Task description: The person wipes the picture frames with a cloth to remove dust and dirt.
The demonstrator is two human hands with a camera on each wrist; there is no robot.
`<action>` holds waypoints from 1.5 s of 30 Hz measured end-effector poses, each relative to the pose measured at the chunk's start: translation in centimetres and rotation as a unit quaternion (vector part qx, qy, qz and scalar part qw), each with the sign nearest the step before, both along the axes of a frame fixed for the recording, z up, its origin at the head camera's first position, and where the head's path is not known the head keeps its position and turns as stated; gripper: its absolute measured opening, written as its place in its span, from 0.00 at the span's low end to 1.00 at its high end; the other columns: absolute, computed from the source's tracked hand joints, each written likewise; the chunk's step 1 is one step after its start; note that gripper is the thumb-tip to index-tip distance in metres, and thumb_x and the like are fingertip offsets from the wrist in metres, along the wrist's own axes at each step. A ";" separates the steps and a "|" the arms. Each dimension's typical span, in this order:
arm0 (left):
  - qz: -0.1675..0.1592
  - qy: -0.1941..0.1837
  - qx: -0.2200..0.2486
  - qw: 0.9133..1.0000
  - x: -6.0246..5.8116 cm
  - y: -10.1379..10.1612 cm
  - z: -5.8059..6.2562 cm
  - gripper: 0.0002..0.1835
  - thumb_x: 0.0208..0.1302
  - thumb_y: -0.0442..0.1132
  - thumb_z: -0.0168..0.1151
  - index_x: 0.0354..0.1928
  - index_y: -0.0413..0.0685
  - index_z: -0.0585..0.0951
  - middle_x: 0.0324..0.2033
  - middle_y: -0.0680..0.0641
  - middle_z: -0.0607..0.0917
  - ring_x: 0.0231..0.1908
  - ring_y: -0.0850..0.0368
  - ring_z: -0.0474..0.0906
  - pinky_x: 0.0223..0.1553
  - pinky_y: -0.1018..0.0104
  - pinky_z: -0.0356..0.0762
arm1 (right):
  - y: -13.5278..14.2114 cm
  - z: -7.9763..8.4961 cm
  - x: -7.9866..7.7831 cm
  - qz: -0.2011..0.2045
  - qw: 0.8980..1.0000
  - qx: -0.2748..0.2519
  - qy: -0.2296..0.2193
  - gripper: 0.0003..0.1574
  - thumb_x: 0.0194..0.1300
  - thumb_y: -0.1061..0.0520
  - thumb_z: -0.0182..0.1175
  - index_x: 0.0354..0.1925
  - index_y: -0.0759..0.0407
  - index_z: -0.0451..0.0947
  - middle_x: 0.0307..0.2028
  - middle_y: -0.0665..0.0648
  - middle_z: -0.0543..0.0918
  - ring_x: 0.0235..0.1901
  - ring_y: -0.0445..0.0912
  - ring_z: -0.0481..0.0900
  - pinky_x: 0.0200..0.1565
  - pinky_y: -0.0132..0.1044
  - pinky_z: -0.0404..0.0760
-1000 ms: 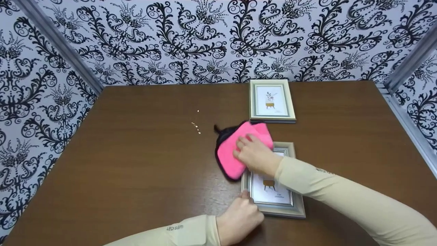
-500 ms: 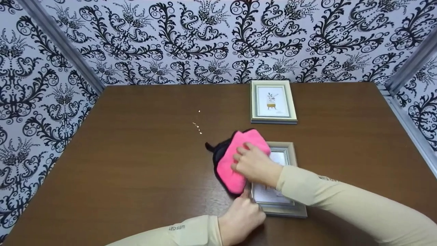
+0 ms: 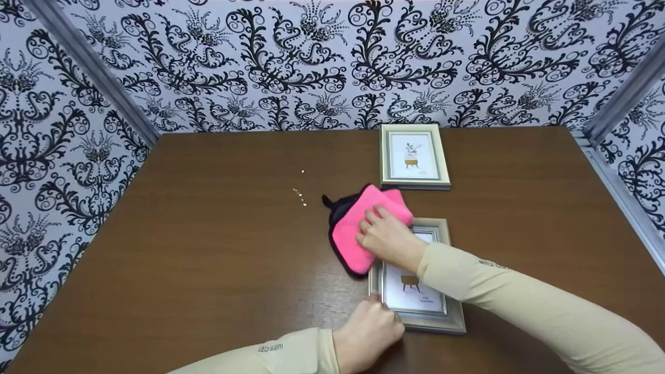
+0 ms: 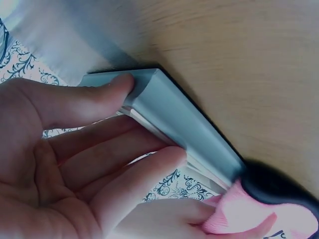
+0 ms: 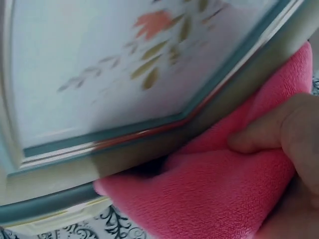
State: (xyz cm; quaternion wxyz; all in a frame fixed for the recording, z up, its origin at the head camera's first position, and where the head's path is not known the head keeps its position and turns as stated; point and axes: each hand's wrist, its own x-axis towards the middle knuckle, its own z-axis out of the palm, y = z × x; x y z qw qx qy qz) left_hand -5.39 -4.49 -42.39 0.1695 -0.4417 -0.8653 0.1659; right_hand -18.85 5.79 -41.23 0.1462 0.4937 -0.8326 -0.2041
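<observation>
A pink and black cloth (image 3: 349, 240) lies over the upper left side of the nearer picture frame (image 3: 454, 318). My right hand (image 3: 390, 238) holds it with bent fingers; in the right wrist view the thumb presses into the pink pile (image 5: 214, 184) beside the frame's rim (image 5: 129, 157). At the frame's lower left corner, my left hand (image 3: 368, 332) grips the edge. The left wrist view shows that thumb on the outer side of the rim (image 4: 174, 117) and the fingers against its other edge. Cloth and arm cover part of the picture.
Behind the cloth, a second, similar picture frame (image 3: 440, 156) lies near the patterned wall (image 3: 291, 62). Small pale specks (image 3: 300, 197) dot the brown table (image 3: 208, 234) left of the cloth. Patterned panels also bound the left and right sides.
The cloth and right hand slid toward the person along the frame's left side, then back up toward the far end. The left hand stayed at the lower left corner.
</observation>
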 end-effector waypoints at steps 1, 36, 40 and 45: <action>0.001 0.003 0.000 1.000 0.0 0.0 0.0 0.08 0.44 0.40 0.69 0.22 0.67 0.83 0.17 0.64 0.77 0.18 0.67 0.71 0.22 0.71 0.72 | 0.1 0.1 0.5 0.008 1.000 0.005 -0.004 0.12 0.55 0.56 0.66 0.41 0.49 0.84 0.39 0.53 0.83 0.43 0.51 0.75 0.49 0.45 0.72; 0.068 -0.028 0.041 0.996 -0.9 -3.0 0.1 0.06 0.41 0.34 0.70 0.22 0.53 0.84 0.18 0.55 0.80 0.21 0.60 0.75 0.14 0.69 0.73 | 15.3 7.4 0.3 -0.080 0.918 -0.339 -0.191 0.28 0.47 0.73 0.64 0.46 0.53 0.78 0.36 0.52 0.85 0.31 0.49 0.81 0.32 0.50 0.79; 0.100 -0.054 0.060 0.992 -1.8 -4.0 0.1 0.06 0.38 0.34 0.72 0.22 0.50 0.83 0.18 0.53 0.81 0.20 0.58 0.76 0.14 0.67 0.73 | 16.1 6.8 0.3 -0.085 0.921 -0.343 -0.166 0.24 0.48 0.70 0.65 0.44 0.53 0.78 0.35 0.52 0.84 0.27 0.49 0.80 0.28 0.49 0.78; 0.123 -0.064 0.103 0.985 -3.6 -5.6 0.0 0.06 0.36 0.31 0.70 0.20 0.46 0.81 0.17 0.50 0.80 0.19 0.56 0.76 0.14 0.65 0.73 | 16.3 6.2 0.4 -0.089 0.924 -0.342 -0.145 0.20 0.49 0.68 0.64 0.42 0.54 0.77 0.31 0.53 0.84 0.23 0.48 0.77 0.25 0.46 0.76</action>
